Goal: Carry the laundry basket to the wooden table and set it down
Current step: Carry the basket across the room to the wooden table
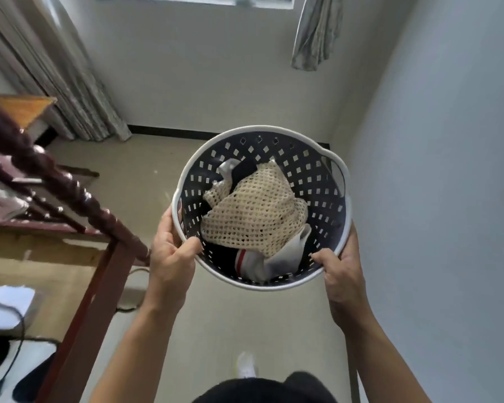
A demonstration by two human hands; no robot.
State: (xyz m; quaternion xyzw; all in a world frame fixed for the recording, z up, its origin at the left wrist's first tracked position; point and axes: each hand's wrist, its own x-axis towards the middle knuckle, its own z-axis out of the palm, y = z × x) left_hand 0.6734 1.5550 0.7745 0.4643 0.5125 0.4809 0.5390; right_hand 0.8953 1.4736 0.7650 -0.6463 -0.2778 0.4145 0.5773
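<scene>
A round dark blue laundry basket (329, 181) with a white rim and square holes hangs in the air over the beige floor, in the middle of the head view. Inside it lie a cream mesh garment (253, 210) and white and dark clothes. My left hand (172, 257) grips the rim at its near left, thumb inside. My right hand (342, 271) grips the rim at its near right. A wooden table (21, 110) shows only its corner at the far left, by the curtain.
A dark red wooden bed frame (79, 199) with turned posts stands on the left. Grey curtains (56, 82) hang behind it. White walls close in ahead and on the right. A cable and a white box (134, 292) lie on the floor near the bed.
</scene>
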